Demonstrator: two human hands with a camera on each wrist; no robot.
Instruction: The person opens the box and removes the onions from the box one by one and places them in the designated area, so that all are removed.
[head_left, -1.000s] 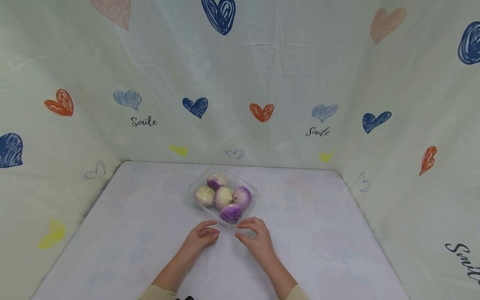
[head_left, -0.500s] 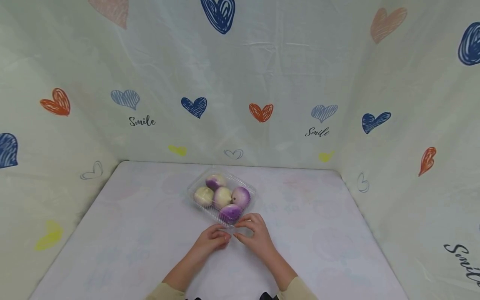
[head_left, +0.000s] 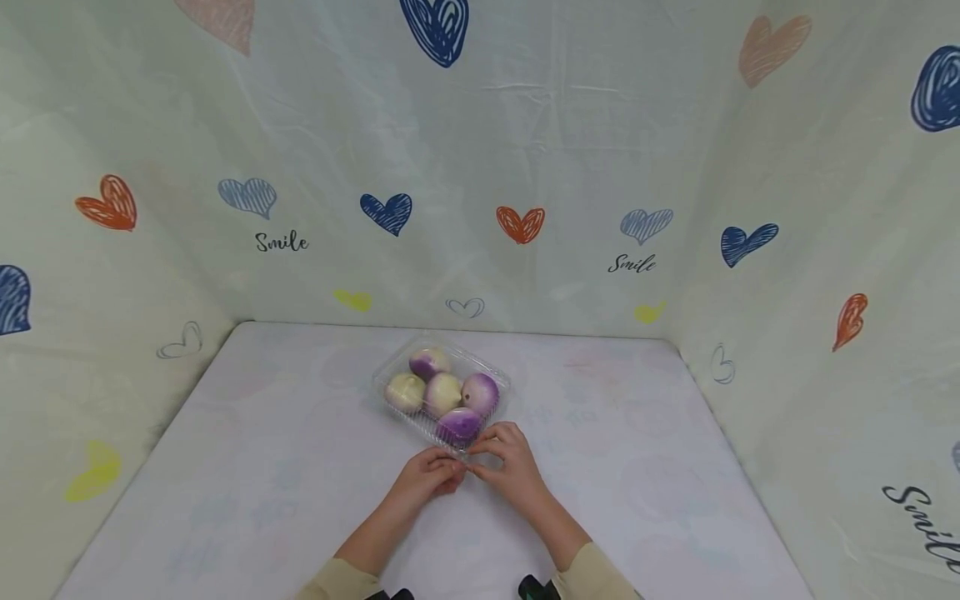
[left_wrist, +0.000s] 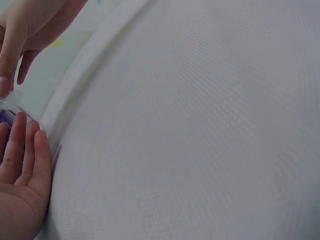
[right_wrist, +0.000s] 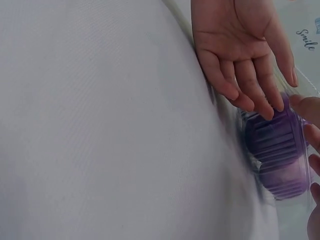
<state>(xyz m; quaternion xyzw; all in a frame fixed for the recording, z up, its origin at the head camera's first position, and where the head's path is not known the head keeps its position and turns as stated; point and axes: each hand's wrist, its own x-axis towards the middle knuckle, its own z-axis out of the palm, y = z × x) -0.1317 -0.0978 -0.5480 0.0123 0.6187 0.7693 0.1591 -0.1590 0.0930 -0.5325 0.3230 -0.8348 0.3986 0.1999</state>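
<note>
A clear plastic clamshell box [head_left: 411, 422] sits on the white table with its lid down. Inside are several purple-and-cream bulbs [head_left: 444, 393] that look like onions. At the box's near corner my left hand [head_left: 426, 485] has its fingertips close to the rim; in the left wrist view its fingers [left_wrist: 30, 155] lie fairly straight. My right hand [head_left: 516, 471] meets the same corner from the right. In the right wrist view its relaxed fingers [right_wrist: 245, 82] reach the ribbed side, thumb apart from them. The fingertips hide the corner itself.
A white cloth covers the table [head_left: 637, 467]. Pale curtains [head_left: 570, 150] printed with hearts and "Smile" enclose the back and both sides. Dark wrist devices [head_left: 534, 587] show at the sleeves near the bottom edge.
My left hand has moved right and slightly forward to the box's near corner, close to my right hand. My right thumb and fingers have shifted slightly at that corner. The box stays put.
</note>
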